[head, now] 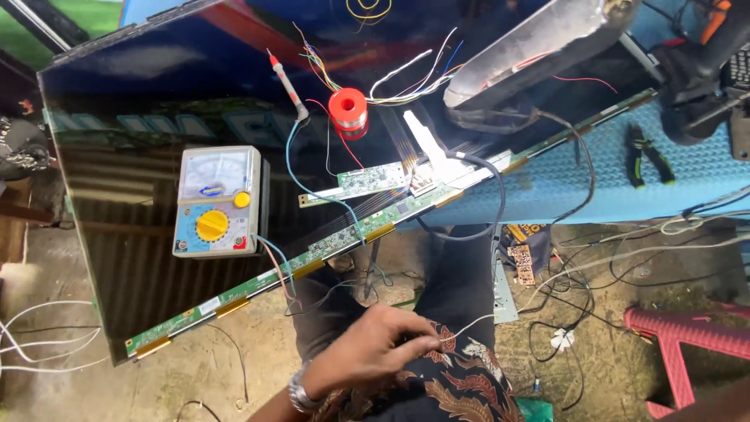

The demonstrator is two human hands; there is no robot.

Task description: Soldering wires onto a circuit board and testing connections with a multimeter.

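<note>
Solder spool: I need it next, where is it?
In the head view, the red solder spool stands upper centre on the dark screen panel, right of the soldering iron, above the small circuit board.

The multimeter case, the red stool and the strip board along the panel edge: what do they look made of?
Multimeter: pale matte plastic case, clear glossy dial window, yellow plastic knob. Red stool: moulded plastic, judging by its ribbed legs. Strip board: green laminate circuit board with gold-coloured flex tabs, probably film.

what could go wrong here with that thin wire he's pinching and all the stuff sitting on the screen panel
The left hand pinches a thin white wire leading off among loose cables; a tug might snag it. The analog multimeter and red solder spool rest on the dark glossy panel and could scratch it or slide.
</note>
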